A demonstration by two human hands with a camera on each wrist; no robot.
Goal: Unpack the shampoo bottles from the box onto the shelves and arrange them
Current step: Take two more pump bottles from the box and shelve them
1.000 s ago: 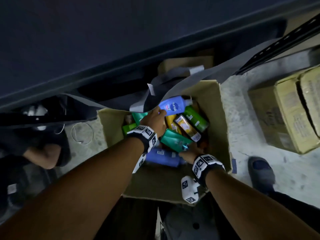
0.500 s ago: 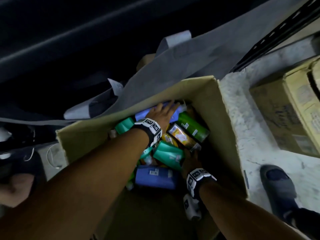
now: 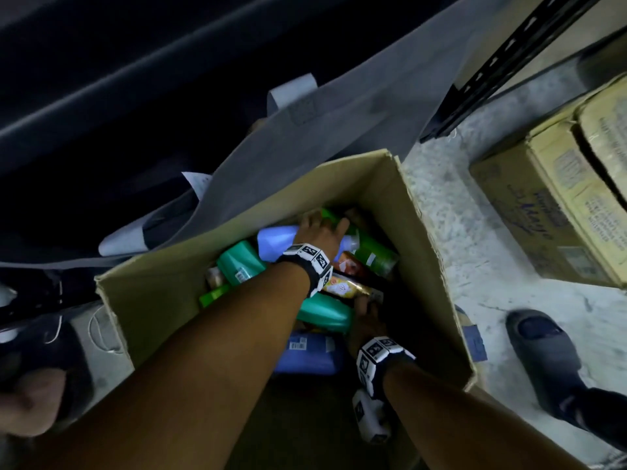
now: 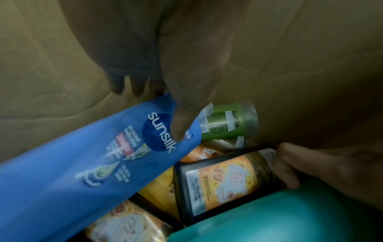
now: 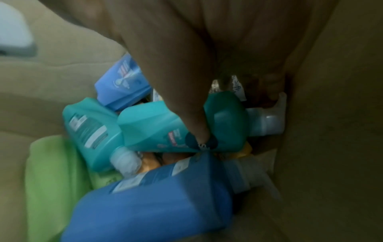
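Cardboard box closer — hands deeper, blue bottle gripped

The left hand covers the neck end of the blue Sunsilk bottle, whose base runs off the left wrist picture's lower left edge. The right hand sits low inside the cardboard box; its fingers blur against the teal bottle. The box's near wall is hidden behind both forearms. Labels on the orange bottles are too smeared to read.
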